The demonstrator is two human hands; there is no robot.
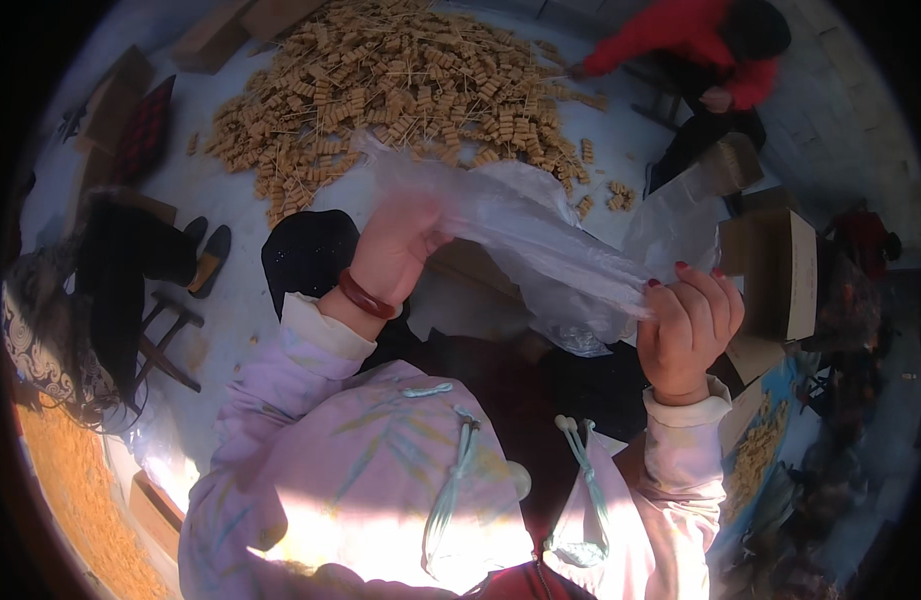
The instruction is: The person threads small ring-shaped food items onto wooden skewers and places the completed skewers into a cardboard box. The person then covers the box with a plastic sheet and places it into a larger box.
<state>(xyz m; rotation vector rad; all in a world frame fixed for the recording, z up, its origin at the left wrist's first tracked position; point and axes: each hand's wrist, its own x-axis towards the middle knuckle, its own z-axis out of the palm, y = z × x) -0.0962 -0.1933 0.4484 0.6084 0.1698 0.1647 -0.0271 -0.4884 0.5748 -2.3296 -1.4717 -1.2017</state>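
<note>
A sheet or bag of clear plastic film (pixel 540 235) is stretched between my two hands in front of my body. My left hand (pixel 400 245), with a reddish-brown bangle at the wrist, is closed on its upper left part; motion blurs the fingers. On the lower right, my right hand (pixel 688 325), with red nails, has its fingers curled round the film's gathered edge. Loose folds of the plastic hang between and below the hands, above my lap. Beyond it lies a big pile of tan, wavy pieces on thin sticks (pixel 410 80).
At the far right a person in red (pixel 695 50) sits by the pile. Another person's dark-clad legs (pixel 130 245) and a wooden stool (pixel 170 340) are at left. An open cardboard box (pixel 800 275) stands at right, near more plastic film (pixel 680 220).
</note>
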